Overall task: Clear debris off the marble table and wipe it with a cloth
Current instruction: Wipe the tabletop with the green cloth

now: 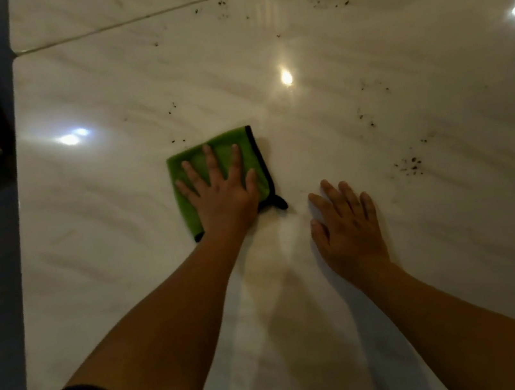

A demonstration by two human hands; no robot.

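Your left hand [220, 194] lies flat on the green cloth [192, 215], fingers spread, with the cloth under fingers and palm. A few specks [173, 140] sit just past the fingertips. Your right hand [348, 231] rests bare on the marble table [128, 282], fingers straight and nearly together. The densest debris [410, 165] lies right of those fingers and slightly beyond them. Right hand's nearer, but the cloth isn't. Likely sweep rightward.

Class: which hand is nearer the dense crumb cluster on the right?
Right. The right hand lies flat just left of the crumb cluster; the left hand presses the green cloth, farther left.
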